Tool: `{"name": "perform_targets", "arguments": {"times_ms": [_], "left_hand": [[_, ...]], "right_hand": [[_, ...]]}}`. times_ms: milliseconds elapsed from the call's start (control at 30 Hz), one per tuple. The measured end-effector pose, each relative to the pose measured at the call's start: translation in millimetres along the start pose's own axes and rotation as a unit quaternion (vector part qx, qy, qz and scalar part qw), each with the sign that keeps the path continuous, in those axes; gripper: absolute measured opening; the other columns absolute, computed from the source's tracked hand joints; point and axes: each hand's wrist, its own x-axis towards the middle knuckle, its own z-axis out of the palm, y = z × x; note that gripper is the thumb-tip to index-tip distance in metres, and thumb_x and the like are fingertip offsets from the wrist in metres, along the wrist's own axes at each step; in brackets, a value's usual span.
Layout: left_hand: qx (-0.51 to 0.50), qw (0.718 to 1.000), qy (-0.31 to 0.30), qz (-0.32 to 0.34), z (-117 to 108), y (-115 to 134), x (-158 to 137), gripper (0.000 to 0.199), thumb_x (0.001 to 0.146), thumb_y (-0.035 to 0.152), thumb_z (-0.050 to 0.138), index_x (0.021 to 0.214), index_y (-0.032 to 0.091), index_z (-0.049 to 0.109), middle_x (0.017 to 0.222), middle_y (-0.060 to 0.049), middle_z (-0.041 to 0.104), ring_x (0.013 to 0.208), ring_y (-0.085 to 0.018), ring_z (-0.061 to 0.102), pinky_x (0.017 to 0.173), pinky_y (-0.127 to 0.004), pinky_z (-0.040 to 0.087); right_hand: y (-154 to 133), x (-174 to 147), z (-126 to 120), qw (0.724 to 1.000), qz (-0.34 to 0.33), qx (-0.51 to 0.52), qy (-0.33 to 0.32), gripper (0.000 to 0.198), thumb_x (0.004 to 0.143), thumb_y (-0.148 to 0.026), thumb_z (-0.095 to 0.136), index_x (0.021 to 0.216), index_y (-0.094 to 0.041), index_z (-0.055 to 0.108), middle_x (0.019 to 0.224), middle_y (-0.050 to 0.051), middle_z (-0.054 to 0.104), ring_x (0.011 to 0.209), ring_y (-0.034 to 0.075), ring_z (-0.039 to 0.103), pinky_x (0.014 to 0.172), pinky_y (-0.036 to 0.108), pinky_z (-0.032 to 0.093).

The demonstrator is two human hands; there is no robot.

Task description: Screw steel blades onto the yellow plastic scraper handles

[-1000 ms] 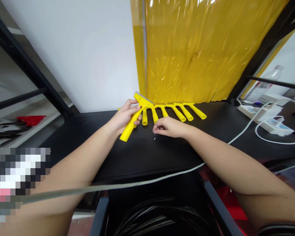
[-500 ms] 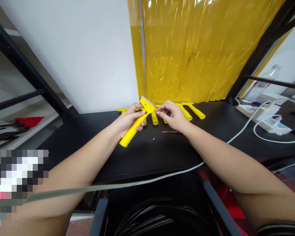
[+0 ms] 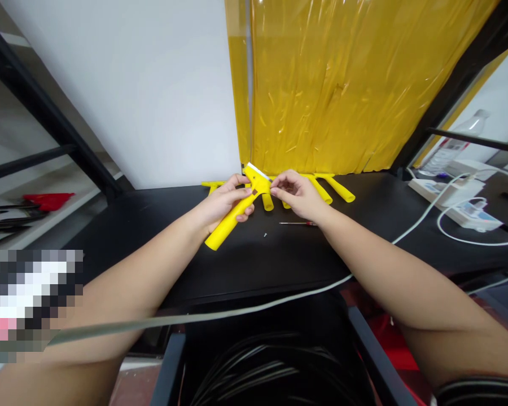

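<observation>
My left hand (image 3: 231, 206) is wrapped round the neck of a yellow scraper (image 3: 226, 225), whose handle slants down to the left. A pale blade edge (image 3: 259, 171) runs along the top of its head, and a small hole shows in the head's face. At the right end of that head, the thumb and fingers of my right hand (image 3: 298, 194) are pinched together; anything between them is too small or hidden to make out. Below lies a tiny metal screw (image 3: 265, 234) on the black table (image 3: 245, 270). A thin screwdriver (image 3: 294, 224) rests partly behind my right hand.
Several more yellow scrapers (image 3: 342, 190) lie along the back of the table by the yellow plastic sheet (image 3: 322, 90). A white cable (image 3: 271, 306) crosses in front of the table. Power strips (image 3: 457, 206) and a plastic bottle (image 3: 457, 144) are at the right.
The view has shifted slightly. Both hands stay at the scraper, its head turned a little, with my right fingertips still pinched at the head's right end.
</observation>
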Motion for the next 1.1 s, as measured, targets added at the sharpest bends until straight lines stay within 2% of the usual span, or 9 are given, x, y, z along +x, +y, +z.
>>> {"name": "perform_targets", "arguments": {"times_ms": [133, 233, 433, 567, 700, 833, 1100], "left_hand": [[0.003, 1.0, -0.012, -0.004, -4.0, 0.6, 1.4, 0.046, 0.081, 0.02, 0.078, 0.109, 0.026, 0.041, 0.086, 0.001, 0.063, 0.052, -0.012, 0.062, 0.038, -0.016, 0.036], [0.002, 1.0, -0.018, -0.007, -5.3, 0.4, 1.4, 0.047, 0.081, 0.021, 0.078, 0.109, 0.026, 0.041, 0.086, 0.001, 0.063, 0.051, -0.012, 0.062, 0.038, -0.016, 0.037], [-0.001, 1.0, 0.0, -0.022, -5.7, -0.1, 1.7, 0.047, 0.08, 0.02, 0.078, 0.11, 0.025, 0.043, 0.089, -0.001, 0.064, 0.054, -0.014, 0.064, 0.038, -0.018, 0.037], [-0.004, 0.999, 0.015, -0.029, -4.8, 0.9, 2.0, 0.044, 0.08, 0.018, 0.077, 0.109, 0.024, 0.044, 0.092, -0.002, 0.064, 0.056, -0.014, 0.066, 0.039, -0.017, 0.036], [-0.009, 0.999, 0.021, -0.029, -1.8, 2.8, 1.0, 0.042, 0.081, 0.016, 0.074, 0.108, 0.024, 0.043, 0.09, -0.001, 0.063, 0.056, -0.014, 0.066, 0.04, -0.017, 0.037], [-0.017, 1.0, 0.019, -0.018, 1.1, 3.4, 0.0, 0.041, 0.082, 0.013, 0.073, 0.105, 0.025, 0.042, 0.088, -0.001, 0.063, 0.058, -0.015, 0.066, 0.041, -0.017, 0.039], [-0.009, 0.999, 0.031, 0.014, 7.5, -3.6, 1.6, 0.038, 0.083, 0.012, 0.07, 0.104, 0.025, 0.04, 0.083, 0.0, 0.063, 0.06, -0.015, 0.067, 0.045, -0.017, 0.041]], "right_hand": [[-2.0, 0.0, 1.3, 0.991, 0.088, 0.099, -0.026, 0.037, 0.082, -0.049, 0.084, 0.098, -0.023, 0.063, 0.098, 0.001, 0.062, 0.078, 0.014, 0.06, 0.071, 0.031, 0.054], [-6.6, -0.9, 0.6, 0.976, 0.139, 0.158, -0.047, 0.042, 0.079, -0.052, 0.086, 0.095, -0.023, 0.06, 0.092, -0.002, 0.06, 0.07, 0.011, 0.063, 0.066, 0.028, 0.054], [-8.3, -0.4, -2.2, 0.967, 0.164, 0.181, -0.065, 0.044, 0.077, -0.051, 0.089, 0.093, -0.021, 0.062, 0.092, -0.001, 0.062, 0.073, 0.013, 0.069, 0.069, 0.03, 0.06], [-4.2, -1.3, -2.2, 0.986, 0.127, 0.082, -0.066, 0.034, 0.086, -0.048, 0.082, 0.094, -0.021, 0.064, 0.089, 0.001, 0.064, 0.074, 0.014, 0.066, 0.07, 0.031, 0.061], [-3.4, -3.9, 0.3, 0.998, 0.029, -0.049, -0.025, 0.019, 0.093, -0.039, 0.073, 0.095, -0.02, 0.068, 0.102, 0.006, 0.063, 0.077, 0.015, 0.063, 0.067, 0.032, 0.059], [-7.4, -5.3, 2.9, 0.991, -0.038, -0.124, 0.007, 0.009, 0.096, -0.029, 0.067, 0.095, -0.021, 0.069, 0.107, 0.007, 0.06, 0.079, 0.016, 0.063, 0.067, 0.033, 0.058], [-12.9, -4.6, 5.5, 0.967, -0.082, -0.241, 0.029, 0.009, 0.097, -0.028, 0.066, 0.09, -0.022, 0.065, 0.102, 0.007, 0.06, 0.093, 0.023, 0.063, 0.088, 0.043, 0.055]]}}
